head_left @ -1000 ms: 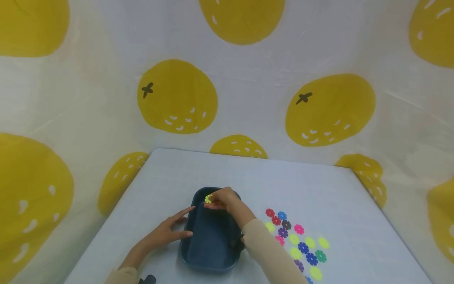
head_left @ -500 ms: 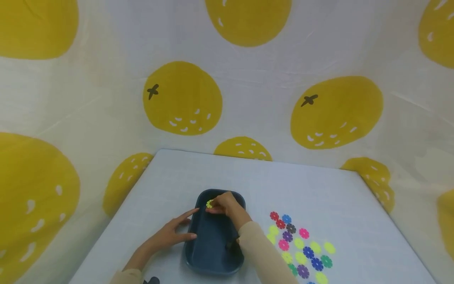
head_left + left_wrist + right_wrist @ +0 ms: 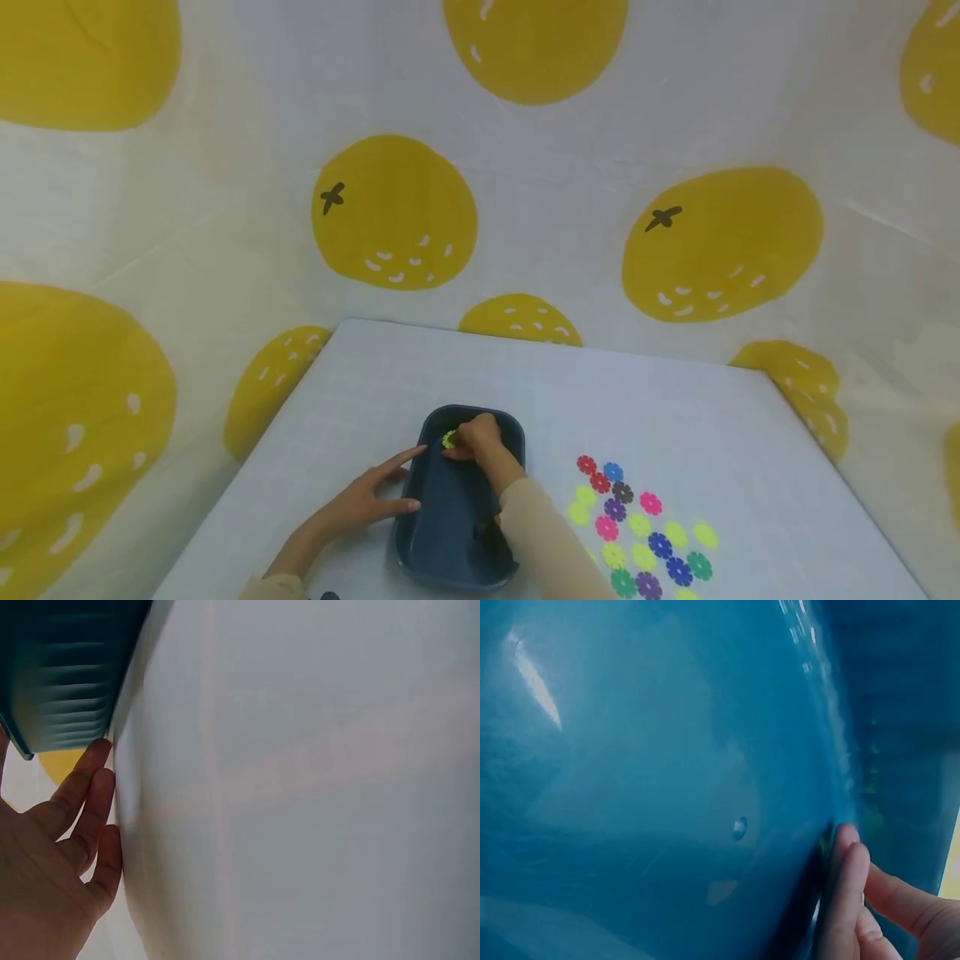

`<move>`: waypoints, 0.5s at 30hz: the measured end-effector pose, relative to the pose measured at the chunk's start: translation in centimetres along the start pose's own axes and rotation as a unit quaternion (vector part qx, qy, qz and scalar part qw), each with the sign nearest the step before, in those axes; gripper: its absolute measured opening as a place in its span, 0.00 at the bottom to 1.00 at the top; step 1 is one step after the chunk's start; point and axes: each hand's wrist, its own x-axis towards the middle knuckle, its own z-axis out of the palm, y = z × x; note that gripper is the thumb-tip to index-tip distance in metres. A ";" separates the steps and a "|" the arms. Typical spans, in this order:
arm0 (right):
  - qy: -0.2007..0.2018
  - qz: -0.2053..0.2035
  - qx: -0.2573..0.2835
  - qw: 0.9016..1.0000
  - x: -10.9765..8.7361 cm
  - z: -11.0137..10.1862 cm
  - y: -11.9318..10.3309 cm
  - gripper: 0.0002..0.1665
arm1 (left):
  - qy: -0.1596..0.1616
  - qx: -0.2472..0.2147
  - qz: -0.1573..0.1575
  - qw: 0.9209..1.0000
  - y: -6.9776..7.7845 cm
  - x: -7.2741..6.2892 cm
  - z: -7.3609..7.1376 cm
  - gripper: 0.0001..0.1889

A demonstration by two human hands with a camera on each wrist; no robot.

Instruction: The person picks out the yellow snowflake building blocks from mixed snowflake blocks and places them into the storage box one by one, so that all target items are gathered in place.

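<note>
Right grip (image 3: 478, 437) pinches a yellow disc (image 3: 448, 439) inside the tray (image 3: 444, 533) at 12 o'clock; my left grip (image 3: 366, 502), fingers apart, touches the tray's 9 o'clock side; more discs (image 3: 661, 546) lie at 3 o'clock.

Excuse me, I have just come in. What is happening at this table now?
Someone's right hand is down inside a dark blue tray, near its far end, pinching a small yellow disc. I cannot tell whether the disc touches the tray. The left hand is at the tray's left side, fingers spread. More small discs, in red, pink, blue, purple, green and yellow, lie scattered on the white table, to the right of the tray.
</note>
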 end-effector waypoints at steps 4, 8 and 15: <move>0.011 -0.021 -0.011 1.000 -0.2 0.0 0.1 0.15 | 0.002 0.001 0.011 1.000 0.0 0.0 0.1 0.41; 0.018 -0.032 -0.006 0.999 -0.8 -0.2 -0.2 0.17 | 0.007 0.004 0.013 1.000 0.2 -0.1 0.1 0.41; 0.066 -0.056 -0.082 0.993 -1.9 -0.4 -0.6 0.18 | 0.014 0.012 0.007 1.000 0.1 0.0 0.2 0.41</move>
